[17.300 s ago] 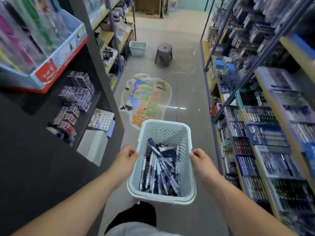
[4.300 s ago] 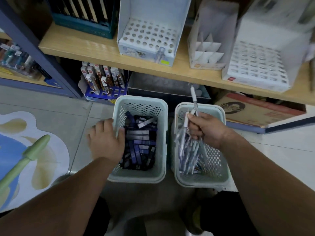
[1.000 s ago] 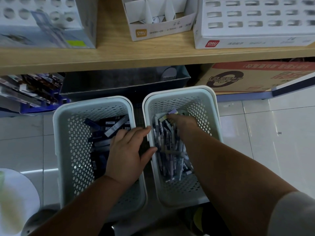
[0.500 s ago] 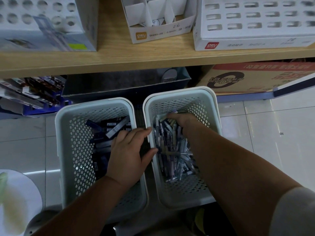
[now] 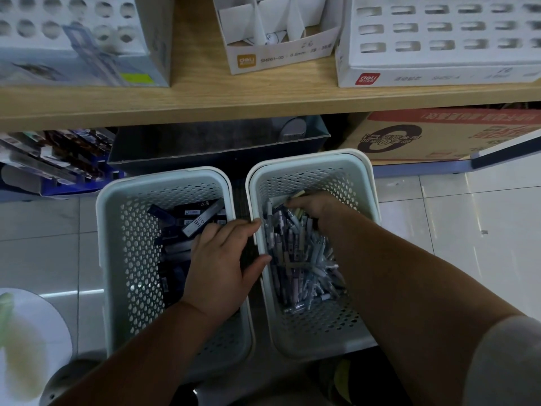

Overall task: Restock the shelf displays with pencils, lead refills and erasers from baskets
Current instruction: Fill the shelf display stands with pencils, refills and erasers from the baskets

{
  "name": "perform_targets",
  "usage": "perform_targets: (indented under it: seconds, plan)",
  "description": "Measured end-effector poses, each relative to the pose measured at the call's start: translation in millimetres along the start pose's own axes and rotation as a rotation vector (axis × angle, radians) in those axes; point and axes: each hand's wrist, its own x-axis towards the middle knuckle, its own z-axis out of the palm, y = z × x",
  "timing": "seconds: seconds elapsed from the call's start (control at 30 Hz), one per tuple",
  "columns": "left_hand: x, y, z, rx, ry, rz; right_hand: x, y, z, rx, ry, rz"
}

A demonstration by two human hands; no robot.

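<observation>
the right hand [image 5: 316, 206] stays buried among the pencils [image 5: 295, 250] in the right basket [image 5: 360, 177], its grip too hidden to tell, and the flat, empty left hand [image 5: 222, 259] still braces the left basket [image 5: 117, 230], so nothing is shelved yet.

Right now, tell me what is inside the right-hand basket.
A loose heap of pencils, with the right hand dug in at the far end. Its forearm hides part of the heap.
</observation>
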Motion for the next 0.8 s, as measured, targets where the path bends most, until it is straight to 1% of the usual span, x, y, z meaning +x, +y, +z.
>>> perform_targets:
  seconds: [0.1,0.3,0.43,0.53,0.63,0.73,0.8]
  plan:
    - [-0.4,0.4,-0.4,-0.002,0.011,0.010,0.0,1.0,2.0,-0.038,-0.037,0.011]
    - [-0.4,-0.1,0.6,0.003,0.002,0.003,6.8,8.2,3.8,-0.050,-0.023,-0.075]
    - [-0.4,-0.6,0.4,0.012,0.001,0.011,3.4,5.3,0.5,-0.086,-0.083,-0.096]
    - [0.0,-0.3,0.5,0.013,-0.003,0.010,-1.8,-0.3,-0.5,-0.154,-0.067,-0.154]
    - [0.0,-1.1,-0.4,0.009,-0.007,0.010,-9.5,-1.1,-1.7,-0.233,-0.038,-0.252]
    - [-0.8,-0.6,-1.1,0.014,-0.009,0.017,-16.0,-0.4,-9.8,-0.387,0.007,-0.344]
    - [-1.1,-0.6,-1.2,0.019,-0.015,0.014,-20.7,-1.2,-15.8,-0.432,-0.013,-0.379]
